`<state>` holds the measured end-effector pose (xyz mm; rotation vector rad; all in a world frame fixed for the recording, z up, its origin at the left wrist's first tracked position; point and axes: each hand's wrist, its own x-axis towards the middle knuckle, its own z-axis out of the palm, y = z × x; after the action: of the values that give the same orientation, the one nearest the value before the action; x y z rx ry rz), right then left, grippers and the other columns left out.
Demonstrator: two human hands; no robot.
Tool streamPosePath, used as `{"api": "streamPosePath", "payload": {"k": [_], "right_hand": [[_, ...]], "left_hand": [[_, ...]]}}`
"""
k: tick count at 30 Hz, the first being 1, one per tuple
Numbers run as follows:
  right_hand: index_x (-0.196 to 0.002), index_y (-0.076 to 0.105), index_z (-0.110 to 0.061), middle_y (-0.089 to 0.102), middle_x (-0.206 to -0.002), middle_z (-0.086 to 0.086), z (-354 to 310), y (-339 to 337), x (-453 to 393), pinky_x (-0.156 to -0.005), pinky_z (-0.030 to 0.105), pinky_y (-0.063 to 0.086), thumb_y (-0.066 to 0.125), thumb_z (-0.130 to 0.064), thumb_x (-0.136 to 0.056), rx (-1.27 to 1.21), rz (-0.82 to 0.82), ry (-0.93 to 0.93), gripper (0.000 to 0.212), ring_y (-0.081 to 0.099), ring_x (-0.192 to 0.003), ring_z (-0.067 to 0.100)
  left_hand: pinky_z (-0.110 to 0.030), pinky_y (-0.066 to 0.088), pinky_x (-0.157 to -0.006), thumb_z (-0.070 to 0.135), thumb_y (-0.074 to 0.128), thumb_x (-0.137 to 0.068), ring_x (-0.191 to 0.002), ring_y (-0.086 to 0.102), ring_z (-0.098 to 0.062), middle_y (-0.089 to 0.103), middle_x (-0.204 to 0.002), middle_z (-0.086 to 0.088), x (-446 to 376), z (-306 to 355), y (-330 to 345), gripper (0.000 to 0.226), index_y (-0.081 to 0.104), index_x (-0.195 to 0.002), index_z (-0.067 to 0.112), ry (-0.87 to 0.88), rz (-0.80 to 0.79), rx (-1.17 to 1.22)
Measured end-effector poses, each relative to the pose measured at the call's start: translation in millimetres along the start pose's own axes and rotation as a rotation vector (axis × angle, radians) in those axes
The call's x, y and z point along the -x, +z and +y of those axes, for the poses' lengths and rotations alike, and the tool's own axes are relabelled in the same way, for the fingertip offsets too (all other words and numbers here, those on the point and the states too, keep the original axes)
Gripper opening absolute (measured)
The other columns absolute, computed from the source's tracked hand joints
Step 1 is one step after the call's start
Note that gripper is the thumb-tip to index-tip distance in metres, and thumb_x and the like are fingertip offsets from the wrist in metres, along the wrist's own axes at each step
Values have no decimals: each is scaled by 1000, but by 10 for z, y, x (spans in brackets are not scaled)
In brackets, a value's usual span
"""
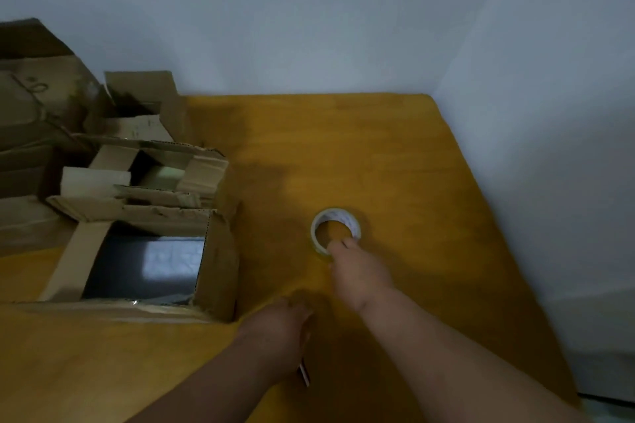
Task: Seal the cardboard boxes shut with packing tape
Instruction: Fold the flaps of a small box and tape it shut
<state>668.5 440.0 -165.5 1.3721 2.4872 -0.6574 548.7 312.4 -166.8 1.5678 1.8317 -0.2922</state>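
Observation:
A roll of clear packing tape (335, 216) lies flat on the yellow-brown wooden table (395, 154). My right hand (359, 273) reaches it from the near side, fingertips inside the ring and thumb outside, pinching the near wall. My left hand (280, 323) rests closed on the table by the nearest box's corner, holding a thin dark tool (304, 375) whose end sticks out below the hand; I cannot tell what it is. The nearest cardboard box (216, 261) stands open at the left, flaps up, with dark contents and a pale patch inside.
Behind it is a second open box (202, 172), then a third (147, 103), and a pile of flattened cardboard (31, 106) at the far left. Pale walls close off the table's far and right edges. Bare tabletop lies to the right of the tape.

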Motion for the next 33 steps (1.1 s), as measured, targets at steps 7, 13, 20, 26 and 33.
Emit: {"api": "streamPosePath", "payload": {"k": [7, 13, 20, 26, 33], "right_hand": [[-94, 53, -20, 57, -93, 0, 23, 29, 184, -68, 31, 45, 51, -23, -99, -444, 160, 84, 6, 56, -80, 18], [-84, 55, -27, 64, -94, 1, -37, -26, 469, -73, 35, 53, 54, -20, -99, -870, 181, 264, 16, 68, -88, 25], [-109, 59, -19, 64, -109, -1, -108, -26, 926, -50, 11, 41, 52, -20, -100, -1007, 130, 396, 12, 66, -70, 5], [-106, 60, -19, 65, -105, 0, -461, 87, 1425, -65, 23, 47, 56, -16, -94, -1028, 106, 441, 13, 68, -71, 10], [-92, 56, -21, 64, -83, 1, -1252, 383, 1961, -57, 24, 45, 61, -8, -89, -1031, 70, 391, 14, 65, -61, 15]], "left_hand": [[-35, 47, -87, 59, 59, -86, -119, 54, -25, 43, -137, -2, 39, 49, -81, 58, 41, -135, 34, -151, -8, 36], [-31, 46, -82, 38, 57, -92, -116, 58, -22, 60, -126, 1, 124, 74, 102, 57, 33, -143, 40, -182, -5, 79], [-32, 51, -73, 4, 43, -89, -84, 56, -19, 50, -105, -3, 386, -51, 111, 35, 47, -106, 34, -83, 151, 299], [-23, 43, -69, 2, 39, -100, -92, 61, -26, 61, -108, -14, 890, -298, -58, 39, 45, -73, 30, 5, 77, 532], [-25, 44, -47, -6, 25, -95, -58, 47, -17, 50, -80, -9, 1736, -843, -77, 41, 58, -84, 14, -8, 29, 784]]}}
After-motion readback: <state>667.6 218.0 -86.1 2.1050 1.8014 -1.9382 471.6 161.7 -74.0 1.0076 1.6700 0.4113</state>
